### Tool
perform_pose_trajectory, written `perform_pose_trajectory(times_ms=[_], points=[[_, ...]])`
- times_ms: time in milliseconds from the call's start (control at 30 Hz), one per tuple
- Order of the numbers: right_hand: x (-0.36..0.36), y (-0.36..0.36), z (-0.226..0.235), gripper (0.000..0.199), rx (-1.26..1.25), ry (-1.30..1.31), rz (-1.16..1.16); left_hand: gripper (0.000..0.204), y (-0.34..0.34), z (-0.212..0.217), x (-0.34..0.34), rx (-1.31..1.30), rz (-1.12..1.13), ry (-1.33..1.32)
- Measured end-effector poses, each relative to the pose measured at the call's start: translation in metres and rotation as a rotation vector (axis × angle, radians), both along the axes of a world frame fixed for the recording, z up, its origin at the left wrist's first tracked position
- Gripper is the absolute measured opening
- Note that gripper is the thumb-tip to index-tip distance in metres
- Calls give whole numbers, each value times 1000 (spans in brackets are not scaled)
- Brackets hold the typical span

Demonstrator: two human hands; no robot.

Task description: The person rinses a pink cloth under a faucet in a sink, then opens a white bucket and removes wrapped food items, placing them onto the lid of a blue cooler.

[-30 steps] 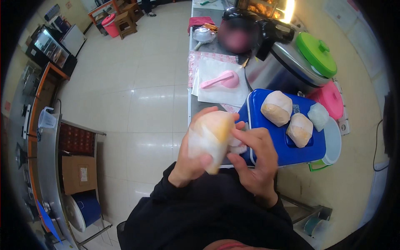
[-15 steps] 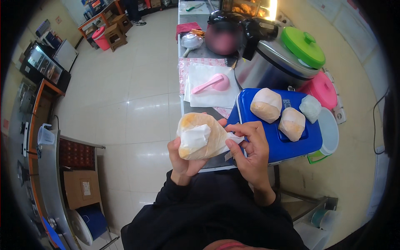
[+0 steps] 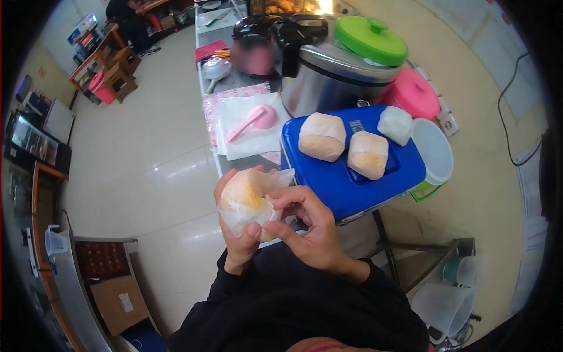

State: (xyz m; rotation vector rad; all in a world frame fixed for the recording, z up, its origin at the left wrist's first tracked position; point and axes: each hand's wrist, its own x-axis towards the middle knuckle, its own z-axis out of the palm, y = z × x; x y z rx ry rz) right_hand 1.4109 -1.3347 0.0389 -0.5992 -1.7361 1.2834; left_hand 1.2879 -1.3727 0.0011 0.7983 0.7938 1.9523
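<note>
A rounded food parcel (image 3: 240,192) in thin white paper, yellowish where its contents show through, is held before my body. My left hand (image 3: 236,251) cups it from the left and below, thumb across its near side. With thumb and fingertips, my right hand (image 3: 314,230) pinches the loose paper at its right side. Two tan wrapped parcels (image 3: 322,137) and a whiter wrapped one (image 3: 396,125) rest on a blue cooler box (image 3: 305,176) to the right. Farther off, a pink rice scoop (image 3: 258,121) lies on stacked white paper sheets (image 3: 246,149).
Behind the cooler stands a large steel rice warmer (image 3: 334,85) with a green lid (image 3: 372,40) on top. A pink tub (image 3: 413,94) and a pale bucket (image 3: 435,154) are right of it. Shelving (image 3: 88,276) lines the left; another person (image 3: 132,26) stands far off.
The parcel has turned in my hands and come slightly left and nearer. My right fingers have moved from a twisted paper end onto its side folds. The whole view has shifted.
</note>
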Motion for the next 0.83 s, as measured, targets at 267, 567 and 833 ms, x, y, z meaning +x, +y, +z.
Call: perform_pose_trajectory(times_ms=[267, 567, 833], points=[[50, -6, 0, 31, -262, 234, -307, 78, 18, 28, 7, -92, 42, 674], [103, 3, -14, 27, -319, 117, -651, 70, 44, 53, 53, -190, 116, 1561], [133, 20, -2, 46, 376, -621, -582, 64, 53, 22, 23, -132, -79, 1288]])
